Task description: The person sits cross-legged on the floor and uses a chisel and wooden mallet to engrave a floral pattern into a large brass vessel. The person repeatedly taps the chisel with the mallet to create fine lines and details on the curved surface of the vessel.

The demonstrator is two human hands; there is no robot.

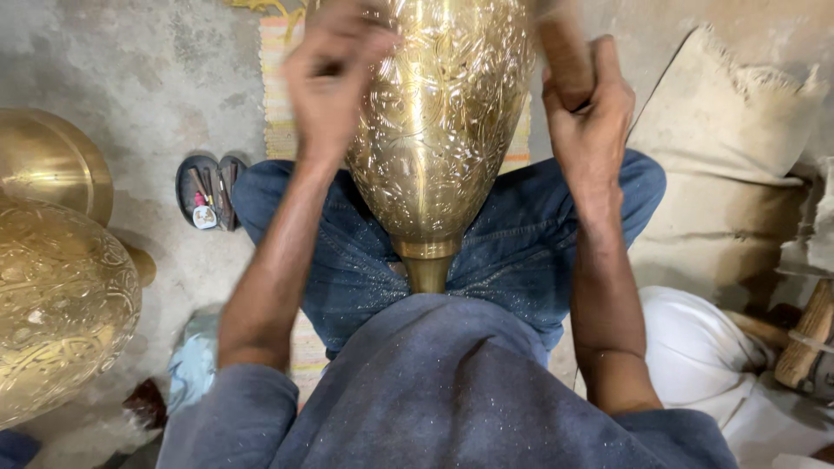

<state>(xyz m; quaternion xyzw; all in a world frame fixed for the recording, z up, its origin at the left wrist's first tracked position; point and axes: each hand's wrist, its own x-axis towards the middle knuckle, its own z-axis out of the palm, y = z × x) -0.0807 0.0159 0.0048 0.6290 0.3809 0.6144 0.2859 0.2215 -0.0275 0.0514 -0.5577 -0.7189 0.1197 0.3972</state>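
Bracing an engraved brass vase (439, 130) across my lap, neck wedged between my knees so it cannot roll, my left hand (334, 78) presses its flank (blurred, grip unclear) while my right hand (591, 113) is clenched around a wooden handle (565, 52).

brass vase (439, 130) top cut off by frame edge, left hand (330, 74) motion-blurred, its fingers' grip unclear, wooden tool (565, 56) blurred
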